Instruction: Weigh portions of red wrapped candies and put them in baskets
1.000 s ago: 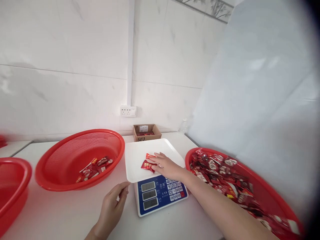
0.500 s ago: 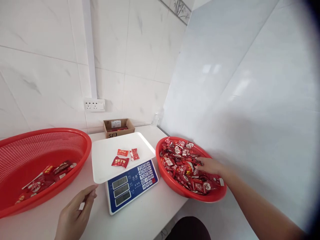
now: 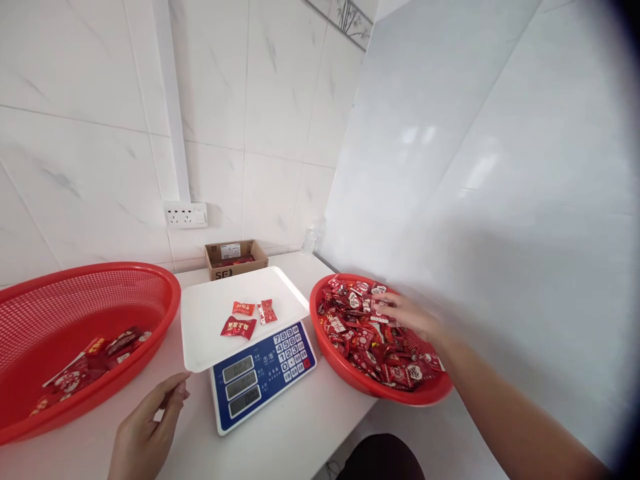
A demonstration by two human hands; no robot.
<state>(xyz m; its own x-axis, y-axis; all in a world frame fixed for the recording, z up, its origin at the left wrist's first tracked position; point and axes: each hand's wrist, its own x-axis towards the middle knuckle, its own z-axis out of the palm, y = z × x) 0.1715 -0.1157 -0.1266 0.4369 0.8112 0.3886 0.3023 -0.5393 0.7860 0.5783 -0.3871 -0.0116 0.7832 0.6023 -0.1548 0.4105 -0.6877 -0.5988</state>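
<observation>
A: Where is your right hand [image 3: 413, 319]?

B: I'm watching from far off, and I see it over the right basket [image 3: 340, 365]. Its fingers are out long, not curled around anything I can see. They look blurry, so I can't tell if the tips touch the candy packets [image 3: 363, 340].

A: Which way do those lie from it?

B: Right under the fingertips, with more to the left and to the near side. They point every which way. The basket's long side runs from far left to near right.

A: And your left hand [image 3: 143, 430]?

B: It is just by the near left corner of the white tray [image 3: 210, 307], thumb and fingertips pinched together. I see nothing in it. My right hand is the one nearer the basket.

A: What is on the tray?

B: Three packets, well to the left of my right hand. The big packet [image 3: 239, 327] has its long side going left to right. The blue scale [image 3: 270, 373] is under the tray, between my hands.
</observation>
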